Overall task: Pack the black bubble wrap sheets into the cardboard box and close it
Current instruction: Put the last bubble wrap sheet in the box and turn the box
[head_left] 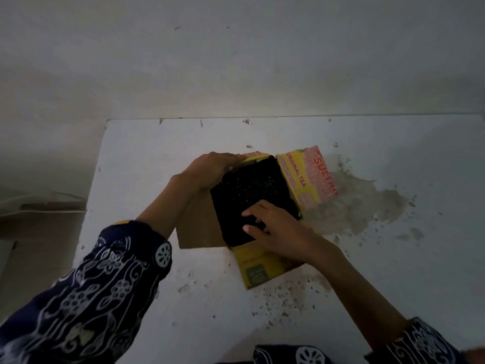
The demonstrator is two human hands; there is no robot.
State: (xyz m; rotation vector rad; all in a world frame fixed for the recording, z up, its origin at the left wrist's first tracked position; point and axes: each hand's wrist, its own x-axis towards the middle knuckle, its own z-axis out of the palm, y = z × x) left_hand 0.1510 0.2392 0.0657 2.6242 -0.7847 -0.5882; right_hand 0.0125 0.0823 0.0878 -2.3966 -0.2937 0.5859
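Note:
A yellow cardboard box (256, 269) with red tea printing stands open on the white table (147, 158), its flaps spread outward. Black bubble wrap (246, 187) fills the box's opening to the rim. My left hand (210, 166) rests on the box's far left edge, fingers curved over the back flap. My right hand (273, 227) lies flat on the near part of the black wrap, fingers spread and pressing on it. The right flap (307, 174) stands out to the right, and a plain brown flap (196, 229) lies flat to the left.
The table's paint is chipped in a large grey patch (362, 203) right of the box, with flakes scattered in front. A white wall rises behind the table. Folded cardboard (39, 208) lies off the table's left edge.

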